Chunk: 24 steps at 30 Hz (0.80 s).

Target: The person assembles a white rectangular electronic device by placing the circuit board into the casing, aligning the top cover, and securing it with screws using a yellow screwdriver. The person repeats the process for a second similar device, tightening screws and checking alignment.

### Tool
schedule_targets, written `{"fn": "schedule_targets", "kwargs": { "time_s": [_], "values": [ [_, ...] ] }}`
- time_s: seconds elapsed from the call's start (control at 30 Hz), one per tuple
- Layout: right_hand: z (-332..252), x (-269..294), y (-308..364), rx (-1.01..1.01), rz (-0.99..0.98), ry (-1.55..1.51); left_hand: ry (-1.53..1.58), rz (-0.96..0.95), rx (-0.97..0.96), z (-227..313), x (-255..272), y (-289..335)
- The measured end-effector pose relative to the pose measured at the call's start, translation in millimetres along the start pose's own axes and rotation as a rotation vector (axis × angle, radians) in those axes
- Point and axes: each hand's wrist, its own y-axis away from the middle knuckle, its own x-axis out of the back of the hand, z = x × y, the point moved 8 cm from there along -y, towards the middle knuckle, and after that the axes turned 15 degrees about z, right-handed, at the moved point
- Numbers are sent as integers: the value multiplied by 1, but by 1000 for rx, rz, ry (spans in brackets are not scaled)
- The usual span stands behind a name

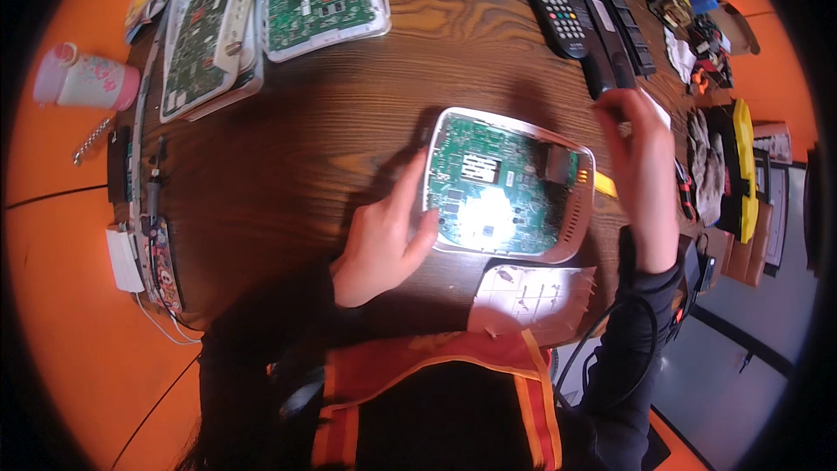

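While our left grip [384, 244] is closed on the left rim of the white case [579, 209], thumb near the lower corner and fingers along the side, our right grip [643, 139] is raised to the right, apart from it. We see its fingers curled in; whether they pinch anything small, we cannot tell. The case is near the middle of the worktop [296, 166], open side up, its green board [532, 148] facing us, part of it washed out by glare. Just below we note a pale gridded sheet [532, 301] bearing dark specks, too small to identify. Beyond, toward the right: a remote [545, 0]. Upper left: two more opened units [318, 0], boards exposed.
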Motion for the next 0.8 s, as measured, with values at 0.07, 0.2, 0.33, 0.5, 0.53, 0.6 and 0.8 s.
{"fn": "schedule_targets", "kwargs": {
  "time_s": [0.07, 0.2, 0.33, 0.5, 0.53, 0.6, 0.8],
  "values": [
    [49, 13, 1, -111, -40, 92, 9, 3, -6, 1, 1, 0],
    [114, 1, 30, -194, -50, 159, -1, 0, 7, 2, 0, -1],
    [125, -5, 45, -161, -21, 125, 24, 6, 47, 1, 0, 0],
    [84, 21, 40, -190, -35, 151, -38, -7, 41, 1, 1, -1],
    [75, 26, 43, -244, -44, 111, -23, -9, 60, 0, 1, 0],
    [48, 28, 49, -207, -73, 1, -15, -4, 67, 1, 2, 0],
    [16, -9, 58, -193, -226, -268, -17, 7, 3, 4, 2, -2]
  ]
}}
